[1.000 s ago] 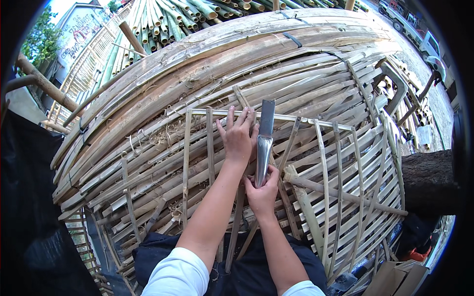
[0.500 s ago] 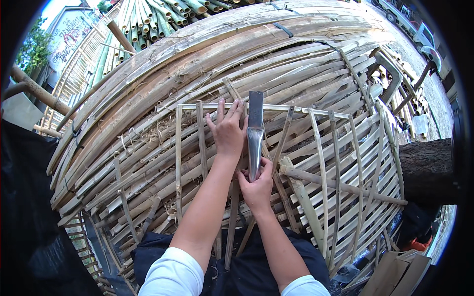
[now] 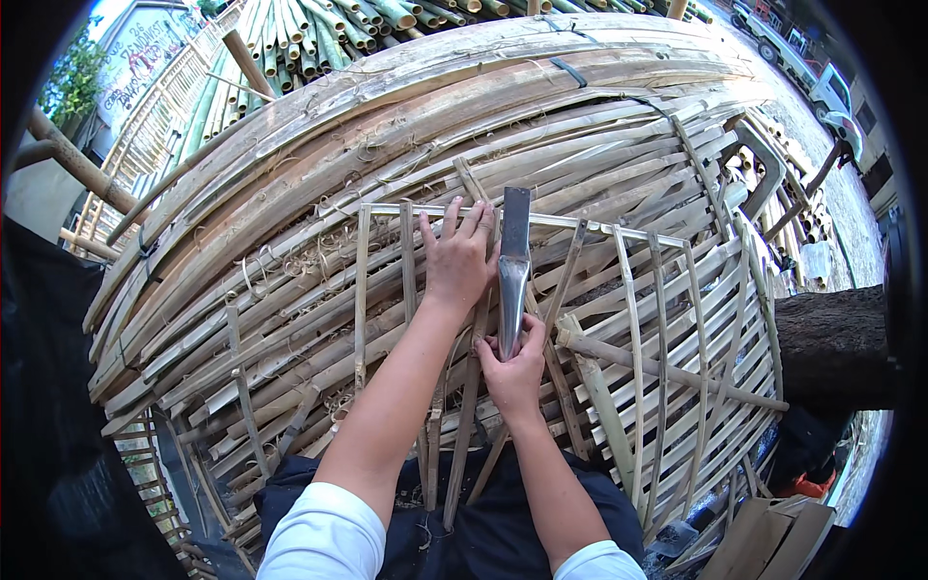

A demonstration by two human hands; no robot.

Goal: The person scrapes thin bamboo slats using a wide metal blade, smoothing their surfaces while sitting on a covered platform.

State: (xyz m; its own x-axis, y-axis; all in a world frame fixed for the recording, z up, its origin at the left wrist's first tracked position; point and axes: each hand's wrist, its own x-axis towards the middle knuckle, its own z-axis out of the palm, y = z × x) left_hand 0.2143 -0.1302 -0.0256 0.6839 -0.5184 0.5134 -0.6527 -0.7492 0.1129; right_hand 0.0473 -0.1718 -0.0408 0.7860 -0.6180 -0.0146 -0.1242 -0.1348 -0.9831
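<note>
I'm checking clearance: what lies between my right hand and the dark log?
In the head view, pale slats and a slanting pole lie between your right hand and the dark log.

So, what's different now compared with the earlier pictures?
Little visibly changed: the view shifted slightly, and nothing was taken hold of or let go. The right hand still grips the metal-bladed tool near its lower end; the left hand stays spread over the pale crosswise strip.

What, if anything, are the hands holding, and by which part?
The right hand holds a metal bladed tool by the lower end of its silver handle. The left hand lies over a bamboo strip; whether it grips is unclear.
</note>
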